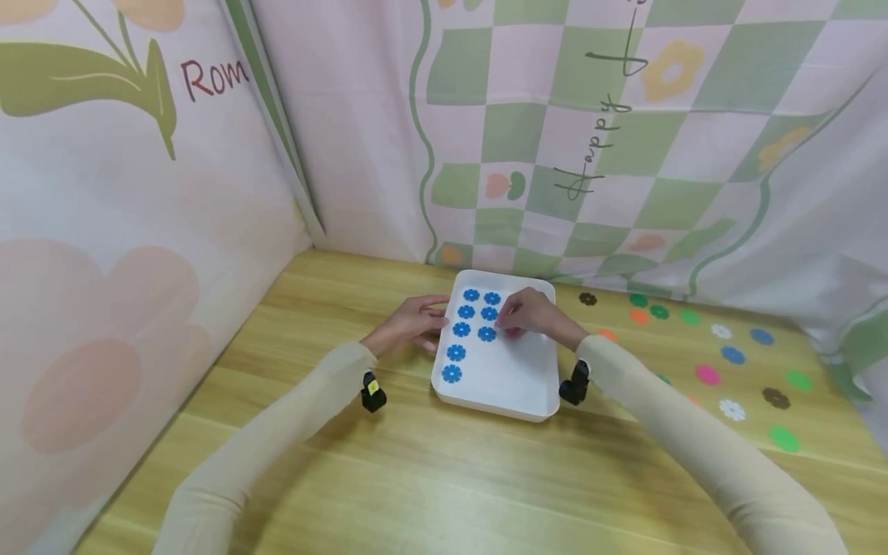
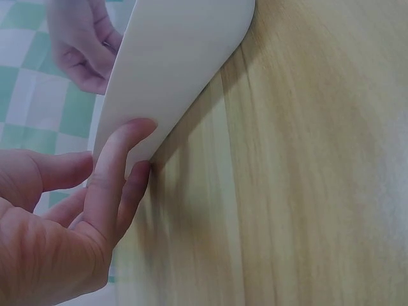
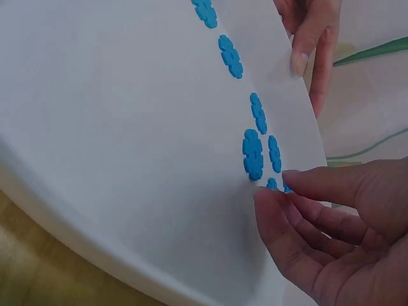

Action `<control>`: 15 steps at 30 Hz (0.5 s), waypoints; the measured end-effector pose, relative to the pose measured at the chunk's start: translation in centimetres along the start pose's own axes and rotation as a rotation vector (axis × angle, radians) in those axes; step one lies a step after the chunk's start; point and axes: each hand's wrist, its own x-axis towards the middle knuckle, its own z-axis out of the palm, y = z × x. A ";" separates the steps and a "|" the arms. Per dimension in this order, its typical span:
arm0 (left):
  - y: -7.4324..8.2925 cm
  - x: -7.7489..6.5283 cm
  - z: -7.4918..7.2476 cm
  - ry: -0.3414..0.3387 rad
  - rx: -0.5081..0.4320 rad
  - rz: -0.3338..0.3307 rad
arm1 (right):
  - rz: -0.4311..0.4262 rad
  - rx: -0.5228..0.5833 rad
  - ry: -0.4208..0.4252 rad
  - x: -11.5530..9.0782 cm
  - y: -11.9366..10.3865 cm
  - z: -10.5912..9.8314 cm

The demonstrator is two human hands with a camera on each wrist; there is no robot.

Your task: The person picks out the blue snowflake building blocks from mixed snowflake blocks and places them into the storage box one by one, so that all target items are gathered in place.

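A white tray point(image 1: 509, 378) holds several blue flower-shaped discs point(image 1: 461, 329) in two columns, the left longer than the right. My left hand point(image 1: 414, 320) holds the tray's left side wall, its thumb at the rim and its fingers against the outside, as the left wrist view point(image 2: 70, 223) shows. Over the tray, my right hand point(image 1: 530, 311) is beside the right column. In the right wrist view, the thumb and index finger point(image 3: 274, 223) are slightly apart near the farther discs, with no disc visibly held between them. The fingertips partly hide those discs.
Loose flower-shaped discs in several colours, among them a pink disc point(image 1: 708, 375), a white disc point(image 1: 731, 409) and a brown disc point(image 1: 775, 398), lie on the wooden table point(image 1: 416, 478) right of the tray. Patterned curtains point(image 1: 541, 139) hang behind and at the left.
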 end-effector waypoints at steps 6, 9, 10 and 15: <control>-0.1 0.1 0.0 0.010 0.008 -0.015 | -0.085 0.051 -0.012 -0.2 0.2 -1.1; -0.1 0.2 0.0 0.013 0.014 -0.019 | -0.147 0.081 -0.019 -0.3 0.7 -1.8; 0.0 0.2 0.0 0.013 0.016 -0.020 | -0.160 0.091 -0.019 -0.4 0.9 -2.0; 0.0 0.1 0.0 0.014 0.020 -0.011 | -0.216 0.136 -0.003 -1.0 2.3 -3.6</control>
